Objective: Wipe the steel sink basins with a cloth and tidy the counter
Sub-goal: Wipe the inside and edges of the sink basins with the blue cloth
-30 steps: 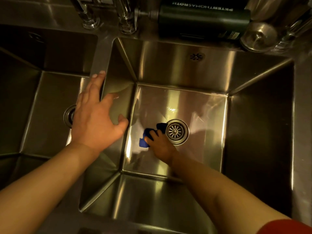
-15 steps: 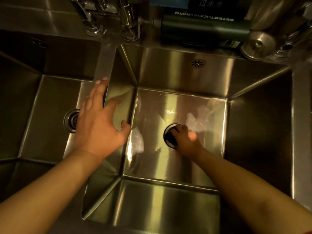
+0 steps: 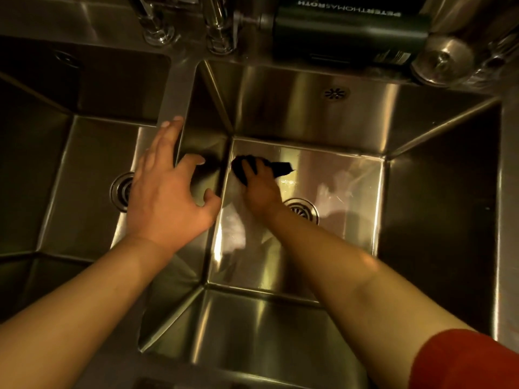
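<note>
Cloth [image 3: 276,167], dark and bunched, lies on the floor of the right basin [image 3: 337,169] in its far left corner, near where floor meets the divider wall and well clear of the drain [image 3: 302,210]. The right hand [image 3: 259,189] presses down on it with fingers spread over the fabric, so the hand bears on it more than it clenches it; one tail of the cloth sticks out to the right. Judging by the wet smears and streaks across this basin's floor, wiping here is under way, but the walls show no clear sign either way, and I would judge the job less than half done. The left basin [image 3: 84,169] looks dull and shows no cloth marks, and the counter's far edge carries a dark bottle [image 3: 351,32] lying on its side, a steel cup [image 3: 441,61] and two taps [image 3: 219,26], so tidying appears untouched. The left hand [image 3: 168,197] rests released on the divider [image 3: 175,96] between the basins, fingers straight along its top, thumb hanging into the right basin, apparently bracing the person's lean. Both forearms reach forward from the near edge; a red sleeve [image 3: 463,360] shows on the right arm.
</note>
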Motion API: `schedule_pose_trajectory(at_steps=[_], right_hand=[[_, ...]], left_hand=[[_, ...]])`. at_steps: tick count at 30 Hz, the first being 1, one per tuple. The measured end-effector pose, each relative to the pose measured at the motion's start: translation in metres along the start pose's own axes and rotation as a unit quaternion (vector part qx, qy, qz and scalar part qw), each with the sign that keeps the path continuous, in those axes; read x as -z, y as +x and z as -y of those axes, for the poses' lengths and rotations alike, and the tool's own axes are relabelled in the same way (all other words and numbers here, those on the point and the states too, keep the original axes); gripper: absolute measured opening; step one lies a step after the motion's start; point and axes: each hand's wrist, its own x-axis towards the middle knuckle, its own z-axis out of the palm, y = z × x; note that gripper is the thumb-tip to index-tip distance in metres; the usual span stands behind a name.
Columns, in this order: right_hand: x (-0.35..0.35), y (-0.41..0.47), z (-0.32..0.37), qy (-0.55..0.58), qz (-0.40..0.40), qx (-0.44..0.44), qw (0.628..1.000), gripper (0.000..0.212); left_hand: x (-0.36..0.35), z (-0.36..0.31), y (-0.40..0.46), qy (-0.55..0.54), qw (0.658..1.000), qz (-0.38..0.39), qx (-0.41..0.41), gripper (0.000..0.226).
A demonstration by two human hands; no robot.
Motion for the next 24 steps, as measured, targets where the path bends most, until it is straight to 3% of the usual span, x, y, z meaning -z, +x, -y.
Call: schedule_pose_trajectory(at_steps=[5, 9, 14, 20, 24], right_hand=[[-0.040, -0.071, 0.007, -0.112, 0.117, 0.106, 0.981, 0.064], [-0.040, -0.134, -0.037, -0.083, 0.192, 0.092, 0.974, 0.064], [-0.021, -0.157, -0.089, -0.095, 0.171, 0.025, 0.980, 0.069], [-0.021, -0.153, -0.094, -0.035, 0.137, -0.041, 0.989, 0.069], [-0.003, -0.151, -0.112, 0.049, 0.021, -0.134, 0.989, 0.064]], left_hand=[[0.000, 0.000, 0.000, -0.001, 1.000, -0.001, -0.002, 0.052], [0.000, 0.001, 0.000, -0.002, 1.000, 0.002, -0.005, 0.051], [-0.001, 0.003, 0.000, -0.013, 1.000, -0.003, -0.017, 0.051], [-0.001, 0.005, 0.000, -0.019, 1.000, 0.000, -0.017, 0.045], [-0.001, 0.004, -0.001, -0.011, 1.000, -0.006, -0.020, 0.045]])
